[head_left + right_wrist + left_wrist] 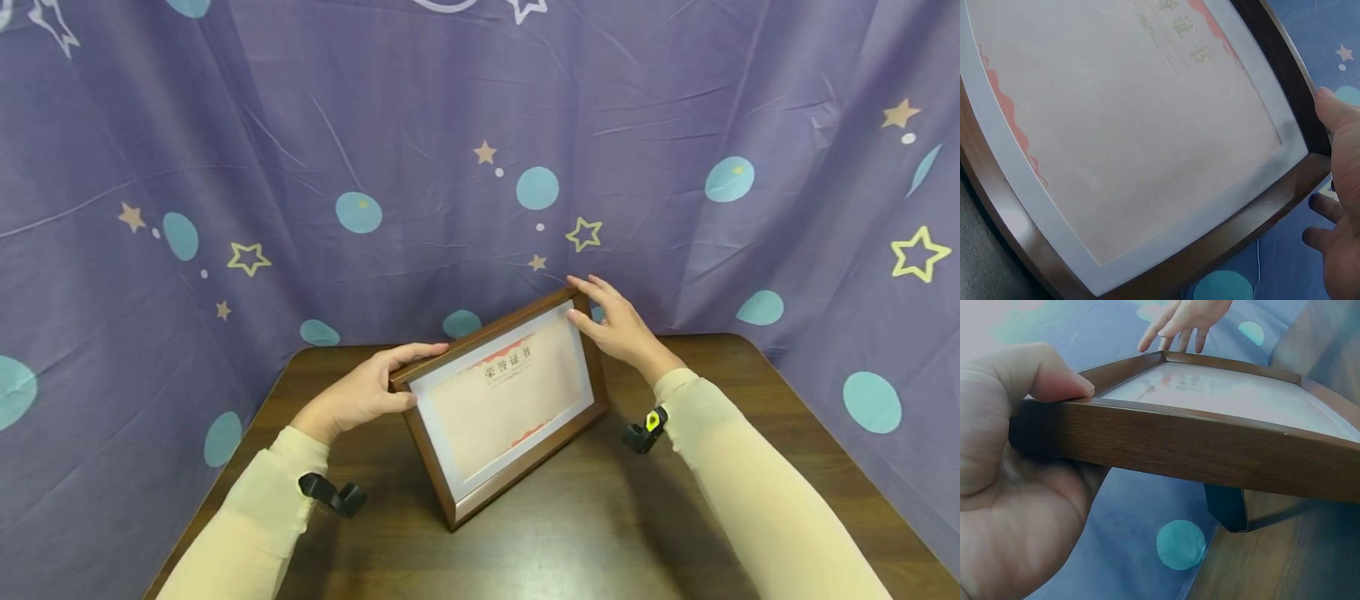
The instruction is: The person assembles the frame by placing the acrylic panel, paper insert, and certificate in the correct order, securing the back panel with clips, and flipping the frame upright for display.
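A brown wooden picture frame (517, 400) holds a certificate (510, 387) with a red scalloped border, behind a pale mat. It stands tilted back on the table, turned at an angle, its lower edge on the wood. My left hand (360, 392) grips the upper left corner, thumb (1063, 384) on the front face and fingers behind. At the upper right corner is my right hand (622, 329), fingers extended and spread; in the right wrist view its thumb (1329, 106) is right at the outer edge. Behind the frame, the left wrist view shows a dark support leg (1225, 506).
The dark wooden table (555, 550) reflects light near its front. A purple curtain (450, 108) with stars and teal dots surrounds its back and sides. Each cream sleeve carries a black wrist mount, the left mount (330, 493) and the right mount (643, 432).
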Available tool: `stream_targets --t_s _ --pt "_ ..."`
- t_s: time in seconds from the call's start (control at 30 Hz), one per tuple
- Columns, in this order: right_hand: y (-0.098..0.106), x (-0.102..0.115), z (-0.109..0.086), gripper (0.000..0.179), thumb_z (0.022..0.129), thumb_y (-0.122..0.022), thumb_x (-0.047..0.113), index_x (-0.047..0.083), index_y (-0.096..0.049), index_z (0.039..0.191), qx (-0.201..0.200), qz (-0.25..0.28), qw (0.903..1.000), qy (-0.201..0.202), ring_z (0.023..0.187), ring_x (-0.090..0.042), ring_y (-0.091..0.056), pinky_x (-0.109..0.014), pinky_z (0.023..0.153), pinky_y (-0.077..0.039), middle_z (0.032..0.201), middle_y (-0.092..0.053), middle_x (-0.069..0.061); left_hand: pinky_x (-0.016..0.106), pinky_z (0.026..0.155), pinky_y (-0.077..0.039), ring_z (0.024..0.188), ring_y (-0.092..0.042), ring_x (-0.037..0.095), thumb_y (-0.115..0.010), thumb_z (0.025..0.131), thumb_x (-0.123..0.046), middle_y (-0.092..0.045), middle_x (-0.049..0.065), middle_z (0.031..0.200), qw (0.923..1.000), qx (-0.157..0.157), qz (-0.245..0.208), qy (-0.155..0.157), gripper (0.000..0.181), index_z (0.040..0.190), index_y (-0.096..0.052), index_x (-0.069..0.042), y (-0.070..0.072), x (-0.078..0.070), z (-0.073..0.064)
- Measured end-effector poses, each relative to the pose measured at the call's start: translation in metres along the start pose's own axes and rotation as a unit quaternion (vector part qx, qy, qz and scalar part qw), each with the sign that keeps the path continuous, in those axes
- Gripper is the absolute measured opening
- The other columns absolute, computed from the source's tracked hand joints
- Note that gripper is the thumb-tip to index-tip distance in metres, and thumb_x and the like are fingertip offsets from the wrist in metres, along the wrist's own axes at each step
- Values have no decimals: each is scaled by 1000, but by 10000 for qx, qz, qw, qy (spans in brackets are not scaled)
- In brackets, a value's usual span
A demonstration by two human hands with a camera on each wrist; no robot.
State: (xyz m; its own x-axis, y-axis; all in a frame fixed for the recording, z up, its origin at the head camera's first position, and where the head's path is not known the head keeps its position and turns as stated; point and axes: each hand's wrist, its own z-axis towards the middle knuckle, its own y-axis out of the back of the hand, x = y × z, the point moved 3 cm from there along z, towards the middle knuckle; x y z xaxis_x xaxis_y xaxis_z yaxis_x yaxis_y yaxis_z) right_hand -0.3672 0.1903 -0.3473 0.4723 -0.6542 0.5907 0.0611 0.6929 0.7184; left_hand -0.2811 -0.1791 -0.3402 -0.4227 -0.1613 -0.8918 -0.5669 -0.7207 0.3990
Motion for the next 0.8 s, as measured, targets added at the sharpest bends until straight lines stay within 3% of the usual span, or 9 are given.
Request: stream_targets --t_s 0.2,0.37,0.43,0.5,0.6,0.67,0.73,0.8 --pt "-3 -7 1 59 96 -52 49 35 -33 149 241 142 9996 80 134 -37 -37 -57 97 -42 156 -26 -5 27 78 -51 112 -50 20 -66 84 5 -46 8 144 9994 -236 239 -41 58 139 -51 -9 4 1 -8" --pt "0 -12 -3 54 97 -53 42 39 -34 148 192 214 9996 60 131 -35 -41 -55 95 -43 154 -33 1 25 75 -52 98 -58 15 -66 90 -4 -54 7 136 9933 -937 668 38 47 135 -56 -11 7 5 -17" --pt "3 -14 -7 53 98 -53 40 39 -34 148 172 241 9995 65 130 -34 -43 -54 94 -44 153 -34 1 24 77 -51 97 -59 12 -65 91 -4 -56 7 135 9860 -1344 982 -51 47 137 -55 -11 7 5 -20" --pt "6 -16 -12 52 99 -52 38 38 -34 148 154 277 9995 81 130 -33 -42 -53 92 -44 152 -35 0 20 71 -50 88 -59 11 -62 92 -3 -59 11 127 9735 -1781 1418 -218 48 139 -52 -8 4 3 -23" --pt "11 -19 -22 50 100 -51 34 34 -36 148 80 302 9993 201 128 -33 -43 -53 92 -44 151 -38 -2 19 81 -48 101 -59 16 -58 94 0 -56 14 133 9487 -2383 2029 -443 50 143 -46 -5 -2 7 -27" --pt "14 -20 -28 49 101 -50 30 31 -37 149 25 296 9990 326 129 -35 -43 -55 94 -42 150 -39 -4 22 93 -45 114 -56 22 -55 96 -1 -50 12 141 9357 -2617 2318 -469 54 147 -40 -8 -5 13 -30" --pt "16 -21 -35 49 102 -49 27 29 -37 149 -29 278 9986 454 128 -37 -43 -57 96 -40 150 -40 -5 33 108 -35 131 -43 29 -53 98 -3 -36 7 151 9301 -2715 2424 -491 57 150 -33 -13 -7 23 -34" --pt "18 -22 -43 49 102 -48 24 27 -36 150 -73 313 9981 531 128 -38 -42 -59 97 -38 150 -39 -7 45 109 -32 133 -40 33 -52 99 -5 -30 5 154 9303 -2690 2443 -502 61 153 -26 -17 -10 31 -39"
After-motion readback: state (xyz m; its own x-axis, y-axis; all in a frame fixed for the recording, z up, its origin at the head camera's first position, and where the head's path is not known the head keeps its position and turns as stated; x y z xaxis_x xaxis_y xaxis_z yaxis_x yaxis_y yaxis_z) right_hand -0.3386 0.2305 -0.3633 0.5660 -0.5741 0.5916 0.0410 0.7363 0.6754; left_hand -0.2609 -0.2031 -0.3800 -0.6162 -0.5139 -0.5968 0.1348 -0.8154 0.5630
